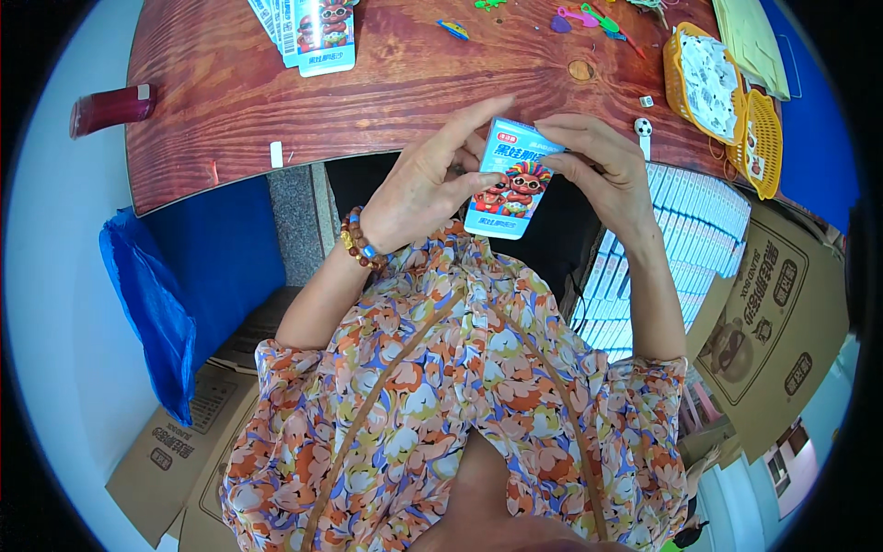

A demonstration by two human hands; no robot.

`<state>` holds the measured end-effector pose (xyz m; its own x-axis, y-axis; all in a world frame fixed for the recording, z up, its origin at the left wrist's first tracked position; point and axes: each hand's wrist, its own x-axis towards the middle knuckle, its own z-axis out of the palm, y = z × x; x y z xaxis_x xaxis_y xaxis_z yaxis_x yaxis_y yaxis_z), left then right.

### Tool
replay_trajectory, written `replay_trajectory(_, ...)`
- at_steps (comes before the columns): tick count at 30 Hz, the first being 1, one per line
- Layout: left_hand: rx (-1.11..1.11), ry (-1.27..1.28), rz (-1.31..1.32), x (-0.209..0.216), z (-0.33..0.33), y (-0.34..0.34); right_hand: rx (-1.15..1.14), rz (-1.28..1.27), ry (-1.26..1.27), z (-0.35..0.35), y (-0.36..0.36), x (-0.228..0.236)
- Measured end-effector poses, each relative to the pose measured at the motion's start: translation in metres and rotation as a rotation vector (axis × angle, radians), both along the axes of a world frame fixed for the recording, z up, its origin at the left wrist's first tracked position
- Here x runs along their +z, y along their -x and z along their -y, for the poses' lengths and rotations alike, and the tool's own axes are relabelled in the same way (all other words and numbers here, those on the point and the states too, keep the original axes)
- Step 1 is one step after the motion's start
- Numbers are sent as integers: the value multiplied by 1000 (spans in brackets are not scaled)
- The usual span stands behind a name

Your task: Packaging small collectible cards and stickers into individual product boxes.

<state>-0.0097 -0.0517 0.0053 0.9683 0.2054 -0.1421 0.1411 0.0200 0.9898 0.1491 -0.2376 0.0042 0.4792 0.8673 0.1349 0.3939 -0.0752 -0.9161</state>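
Between my two hands is a small light-blue box [501, 207] with cartoon figures on its front, held upright in front of my chest, near the table's edge. My left hand [428, 175] has its thumb across the box's front, with the index finger stretched past the top. At the upper right corner, my right hand [602, 166] pinches the box with thumb and fingers. Whether the top flap is loose is hidden by the fingers. At the table's far left lie several similar blue boxes [325, 46], fanned and overlapping.
Yellow baskets [676, 69] with packets stand at the right, by yellow sheets [750, 41]. Small plastic toys [579, 17] lie at the back. A dark red bottle-like thing [112, 110] is at the left edge. Below right, an open carton [768, 304] stands beside rows of boxes [690, 221].
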Motion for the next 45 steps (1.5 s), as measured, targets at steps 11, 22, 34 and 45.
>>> replay_trajectory(11, -16, -17, 42, -17, -4, 1, -74, -290, 19, 0, 8, -4)
replay_trajectory(22, 14, 367, 85, -14, -15, -4, -92, -516, 121, -15, -10, 0)
replay_trajectory(34, 613, -340, 346, -2, -41, -15, 12, -1001, 164, -126, 14, 9)
replay_trajectory(45, 562, -466, 67, -13, -46, 15, -382, 593, 653, -211, -79, -4)
